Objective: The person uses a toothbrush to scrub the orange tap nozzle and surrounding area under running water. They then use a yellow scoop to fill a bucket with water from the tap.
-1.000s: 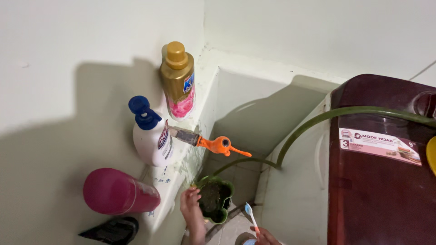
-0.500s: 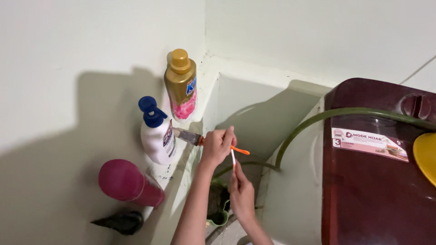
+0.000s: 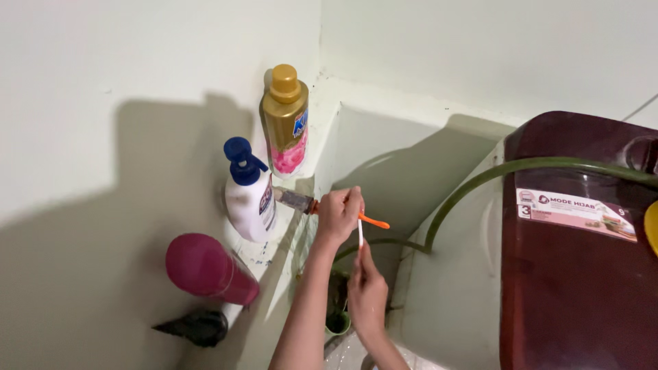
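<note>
Gold bottle (image 3: pixel 284 120), pink-blue label, in ledge corner; white pump bottle (image 3: pixel 249 199) beside; rectangular sticker (image 3: pixel 574 214) on maroon lid.

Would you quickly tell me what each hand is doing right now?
Left hand: closed on the orange tap.
Right hand: closed on a white-handled toothbrush, held upright just under the tap.

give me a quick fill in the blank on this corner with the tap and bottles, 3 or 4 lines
1. The left hand is wrapped around the orange ____ that juts from the wall.
2. The right hand holds a thin white toothbrush, its handle pointing ____.
3. The white pump bottle has a ____ top.
4. The gold bottle stands on the ledge ____ the pump bottle, nearer the corner.

Missing words: tap; up; blue; behind
</note>
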